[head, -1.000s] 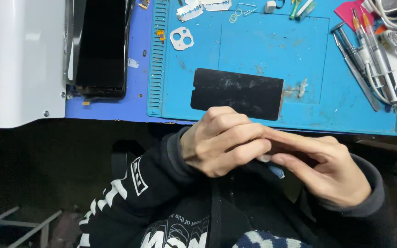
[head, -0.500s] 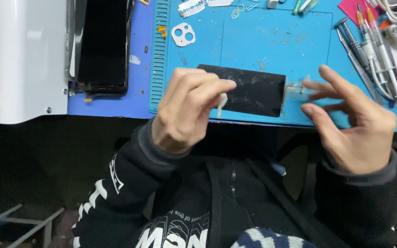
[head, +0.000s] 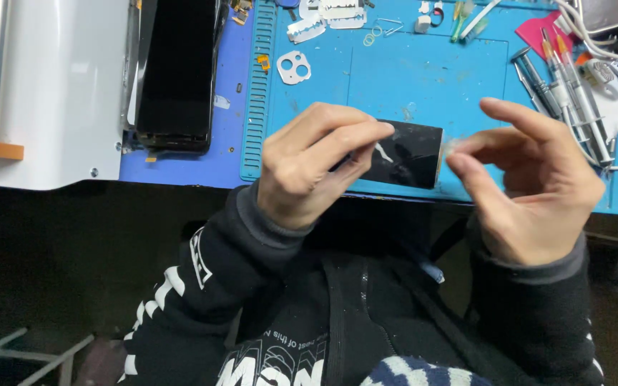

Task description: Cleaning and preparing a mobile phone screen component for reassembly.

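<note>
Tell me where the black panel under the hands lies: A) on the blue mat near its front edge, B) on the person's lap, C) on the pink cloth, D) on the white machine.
A: the black panel lies flat on the blue mat, near its front edge, between the left hand and right hand.

A flat black rectangular panel point(head: 408, 154) lies on the blue rubber work mat point(head: 423, 78), between the left hand point(head: 309, 168) and right hand point(head: 531, 182), with a dark glass phone point(head: 178, 71) to its left.

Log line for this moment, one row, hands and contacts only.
left hand: fingertips on black phone panel | right hand: pinching clear film tab at panel's right edge | panel flat on blue mat
</note>
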